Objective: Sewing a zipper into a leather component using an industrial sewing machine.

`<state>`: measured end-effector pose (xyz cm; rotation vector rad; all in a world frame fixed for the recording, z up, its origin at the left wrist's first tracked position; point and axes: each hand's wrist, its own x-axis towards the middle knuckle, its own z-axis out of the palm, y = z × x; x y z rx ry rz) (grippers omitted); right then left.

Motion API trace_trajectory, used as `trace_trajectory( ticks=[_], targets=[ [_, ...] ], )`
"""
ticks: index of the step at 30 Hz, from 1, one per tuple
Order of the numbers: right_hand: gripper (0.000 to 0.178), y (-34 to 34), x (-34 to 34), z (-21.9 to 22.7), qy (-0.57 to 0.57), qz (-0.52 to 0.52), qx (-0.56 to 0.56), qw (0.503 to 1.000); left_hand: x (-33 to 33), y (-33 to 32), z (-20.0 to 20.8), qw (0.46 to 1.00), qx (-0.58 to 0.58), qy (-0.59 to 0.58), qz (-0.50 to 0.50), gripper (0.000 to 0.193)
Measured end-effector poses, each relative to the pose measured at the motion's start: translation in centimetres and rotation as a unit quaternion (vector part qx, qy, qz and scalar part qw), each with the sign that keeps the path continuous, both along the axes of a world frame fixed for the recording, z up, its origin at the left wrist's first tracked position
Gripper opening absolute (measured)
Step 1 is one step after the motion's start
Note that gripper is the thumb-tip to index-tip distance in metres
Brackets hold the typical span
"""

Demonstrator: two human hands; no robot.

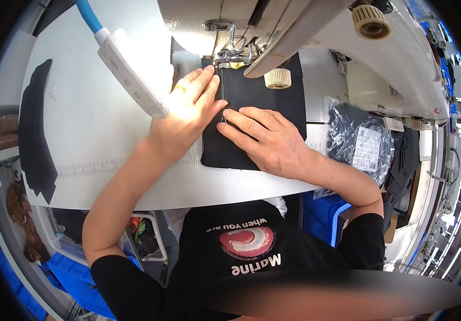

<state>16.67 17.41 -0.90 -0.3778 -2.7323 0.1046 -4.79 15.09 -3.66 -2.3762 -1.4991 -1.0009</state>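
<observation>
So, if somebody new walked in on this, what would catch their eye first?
Probably the left hand and right hand, mid-picture, both on a black piece of fabric. Just above looms a big white sewing machine, filling the upper right. At upper left, a white bar on a blue cable slants down beside a bright glare.

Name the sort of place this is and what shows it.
Probably a garment sewing workshop: a large sewing machine stands at the white worktable, black fabric lies beneath its presser foot, and more dark cloth lies at the left.
</observation>
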Motion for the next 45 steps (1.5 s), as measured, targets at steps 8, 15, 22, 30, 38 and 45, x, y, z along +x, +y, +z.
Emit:
trace_trajectory(
  ticks=[8, 15, 22, 30, 38, 45],
  targets=[
    [0.042, 0.4, -0.3, -0.2, 0.013, -0.017, -0.001, 1.000, 0.4, 0.1, -0.2, 0.996, -0.007, 0.063, 0.062, 0.037],
    [0.040, 0.6, -0.5, -0.3, 0.027, -0.023, -0.002, 0.999, 0.5, -0.5, -0.6, 0.998, -0.007, 0.035, 0.056, 0.035],
    [0.041, 0.7, -0.5, -0.3, 0.029, -0.025, -0.012, 0.999, 0.4, -0.5, -0.2, 0.998, -0.013, 0.028, 0.050, 0.036],
    [0.041, 0.8, -0.6, -0.4, 0.039, -0.030, -0.010, 0.999, 0.5, -0.7, 0.1, 0.997, -0.014, 0.062, 0.045, 0.038],
    [0.040, 1.4, -0.7, -0.8, 0.055, -0.037, -0.019, 0.998, 0.1, -0.6, 0.0, 1.000, 0.015, 0.007, 0.012, 0.035],
    [0.040, 1.9, -0.8, -1.0, 0.064, -0.040, -0.009, 0.997, 0.3, -0.5, 0.2, 0.998, -0.042, -0.001, 0.035, 0.034]
  ],
)
